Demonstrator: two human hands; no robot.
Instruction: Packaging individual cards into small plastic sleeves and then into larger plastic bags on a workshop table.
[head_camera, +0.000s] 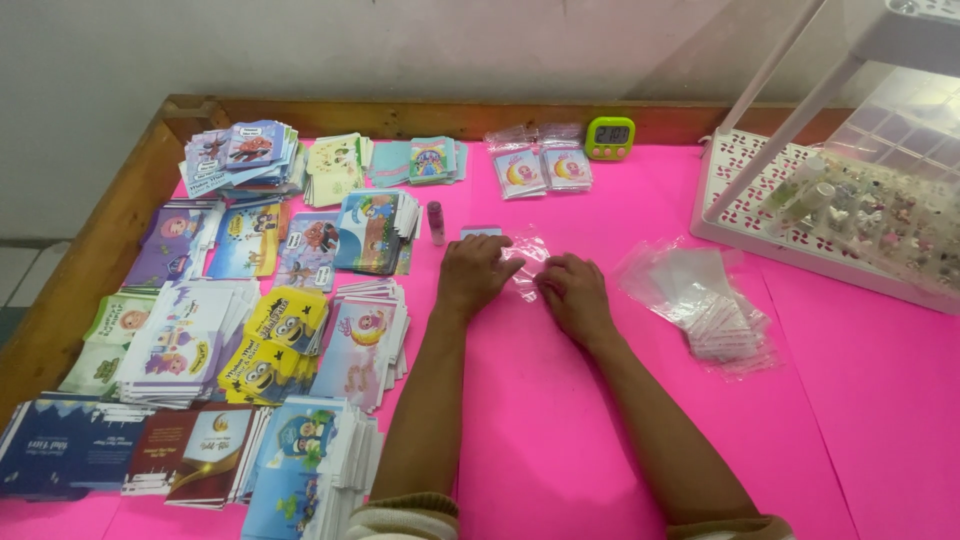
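both hands flat on the pink desk (600, 440), small clear plastic bag (527, 262) pinned between them, left hand (475, 272) fingers pressing its left edge, right hand (575, 292) fingers on its right, small pink bottle (436, 222) just behind

Single head view, looking steeply down and forward from above the near edge of the pink table (560, 440), fairly close. Faces the far wall (400, 45); forearms enter from the bottom edge, card stacks (250, 330) left, tray (760, 215) right.
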